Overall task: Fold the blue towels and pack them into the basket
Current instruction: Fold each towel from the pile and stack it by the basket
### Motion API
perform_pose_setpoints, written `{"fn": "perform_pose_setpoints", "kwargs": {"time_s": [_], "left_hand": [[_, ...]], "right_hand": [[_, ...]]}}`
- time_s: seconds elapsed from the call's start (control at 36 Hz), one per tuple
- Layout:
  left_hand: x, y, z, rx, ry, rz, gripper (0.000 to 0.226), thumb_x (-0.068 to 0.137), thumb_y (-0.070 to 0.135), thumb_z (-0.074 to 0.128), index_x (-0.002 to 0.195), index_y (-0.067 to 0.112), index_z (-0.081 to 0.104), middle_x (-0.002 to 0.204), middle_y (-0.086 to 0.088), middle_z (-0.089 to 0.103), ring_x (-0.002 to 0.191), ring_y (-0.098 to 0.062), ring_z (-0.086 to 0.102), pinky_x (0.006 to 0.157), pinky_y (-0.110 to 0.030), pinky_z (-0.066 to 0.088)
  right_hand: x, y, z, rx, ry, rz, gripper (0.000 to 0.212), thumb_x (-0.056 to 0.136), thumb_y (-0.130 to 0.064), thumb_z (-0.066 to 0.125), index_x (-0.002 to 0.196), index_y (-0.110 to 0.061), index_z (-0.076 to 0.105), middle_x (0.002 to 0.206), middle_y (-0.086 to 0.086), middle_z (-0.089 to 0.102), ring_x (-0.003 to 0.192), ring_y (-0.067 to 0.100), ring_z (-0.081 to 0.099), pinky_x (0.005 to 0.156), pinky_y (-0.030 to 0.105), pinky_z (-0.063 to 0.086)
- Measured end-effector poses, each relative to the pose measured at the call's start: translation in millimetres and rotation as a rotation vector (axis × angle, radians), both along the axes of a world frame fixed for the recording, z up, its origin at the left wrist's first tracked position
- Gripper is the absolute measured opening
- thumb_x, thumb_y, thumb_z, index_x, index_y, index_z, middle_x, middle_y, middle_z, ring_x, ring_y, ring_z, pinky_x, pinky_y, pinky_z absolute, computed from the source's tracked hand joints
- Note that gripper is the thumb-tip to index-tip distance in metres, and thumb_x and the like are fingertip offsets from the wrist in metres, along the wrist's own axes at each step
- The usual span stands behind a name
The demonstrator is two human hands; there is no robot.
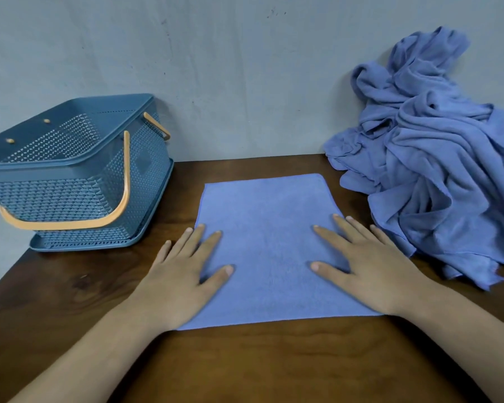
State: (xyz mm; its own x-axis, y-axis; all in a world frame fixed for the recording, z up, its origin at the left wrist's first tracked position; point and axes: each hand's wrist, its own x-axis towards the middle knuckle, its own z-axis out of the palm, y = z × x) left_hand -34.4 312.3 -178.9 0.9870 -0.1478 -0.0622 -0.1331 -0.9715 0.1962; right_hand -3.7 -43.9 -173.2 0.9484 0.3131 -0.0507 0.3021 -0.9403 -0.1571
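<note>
A blue towel (pixel 269 228) lies flat and spread out on the dark wooden table (pixel 70 301), in the middle. My left hand (pixel 184 274) rests palm down on its left edge, fingers straight and spread. My right hand (pixel 370 263) presses flat on its right side, fingers likewise straight. A heap of crumpled blue towels (pixel 437 158) is piled at the right against the wall. The blue plastic basket (pixel 79 175) with orange handles stands at the back left; I see nothing inside it.
A pale grey wall (pixel 245 68) closes off the back of the table. The basket stands on its own matching tray (pixel 79 244) near the table's left edge. Bare wood shows in front of the towel and between towel and basket.
</note>
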Motion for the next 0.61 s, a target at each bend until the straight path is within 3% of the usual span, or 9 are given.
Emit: {"fn": "perform_pose_setpoints", "kwargs": {"time_s": [0.08, 0.17, 0.22, 0.28, 0.36, 0.53, 0.61], "left_hand": [[-3, -12, 9, 0.037, -0.093, -0.017, 0.077, 0.1, 0.079, 0.017, 0.168, 0.044, 0.012, 0.178, 0.016, -0.005, 0.16, -0.003, -0.02, 0.133, -0.043, -0.005], [-10, -37, 17, -0.025, -0.169, -0.121, 0.072, 0.102, 0.072, 0.016, 0.166, 0.041, 0.023, 0.177, 0.017, 0.007, 0.161, 0.0, -0.011, 0.133, -0.039, -0.002], [-17, -54, 14, -0.05, -0.13, -0.201, 0.074, 0.102, 0.073, 0.014, 0.168, 0.04, 0.018, 0.177, 0.019, 0.003, 0.16, 0.003, -0.014, 0.133, -0.035, -0.004], [-25, -65, 6, -0.023, -0.069, -0.261, 0.075, 0.102, 0.074, 0.01, 0.169, 0.042, 0.002, 0.176, 0.021, -0.012, 0.156, 0.004, -0.024, 0.133, -0.038, -0.005], [-32, -63, 0, 0.016, -0.025, -0.296, 0.074, 0.102, 0.079, 0.006, 0.166, 0.048, -0.014, 0.172, 0.022, -0.026, 0.152, 0.004, -0.035, 0.133, -0.041, -0.007], [-36, -57, 4, 0.036, -0.009, -0.331, 0.079, 0.098, 0.085, 0.007, 0.164, 0.05, -0.018, 0.17, 0.024, -0.031, 0.151, 0.003, -0.038, 0.133, -0.042, -0.009], [-37, -57, 8, 0.02, -0.037, -0.359, 0.084, 0.096, 0.088, 0.011, 0.167, 0.047, -0.006, 0.173, 0.024, -0.022, 0.154, 0.003, -0.033, 0.133, -0.039, -0.006]], "right_hand": [[-6, 10, 6, -0.042, -0.113, 0.049, 0.085, 0.091, -0.092, 0.003, 0.165, -0.051, 0.01, 0.177, -0.014, 0.002, 0.163, 0.01, -0.005, 0.132, 0.046, 0.003], [-15, 29, 7, 0.052, -0.088, 0.117, 0.084, 0.092, -0.092, 0.008, 0.165, -0.05, 0.01, 0.176, -0.016, 0.002, 0.162, 0.008, -0.003, 0.131, 0.037, 0.002], [-22, 42, 1, 0.058, -0.042, 0.167, 0.086, 0.091, -0.093, 0.009, 0.165, -0.05, -0.002, 0.176, -0.015, -0.009, 0.161, 0.009, -0.011, 0.13, 0.035, 0.0], [-28, 47, -5, -0.017, -0.035, 0.211, 0.084, 0.093, -0.091, 0.006, 0.163, -0.05, -0.014, 0.174, -0.012, -0.022, 0.159, 0.011, -0.024, 0.132, 0.044, -0.003], [-31, 41, -7, -0.039, -0.025, 0.227, 0.081, 0.093, -0.09, 0.002, 0.161, -0.052, -0.021, 0.171, -0.014, -0.032, 0.155, 0.009, -0.034, 0.131, 0.046, -0.006], [-39, 34, -7, -0.016, -0.034, 0.229, 0.079, 0.092, -0.091, 0.003, 0.158, -0.057, -0.021, 0.172, -0.015, -0.029, 0.156, 0.01, -0.033, 0.131, 0.044, -0.007], [-37, 34, -4, 0.011, -0.009, 0.229, 0.08, 0.092, -0.091, 0.007, 0.159, -0.057, -0.019, 0.171, -0.017, -0.03, 0.155, 0.009, -0.033, 0.131, 0.044, -0.007]]}}
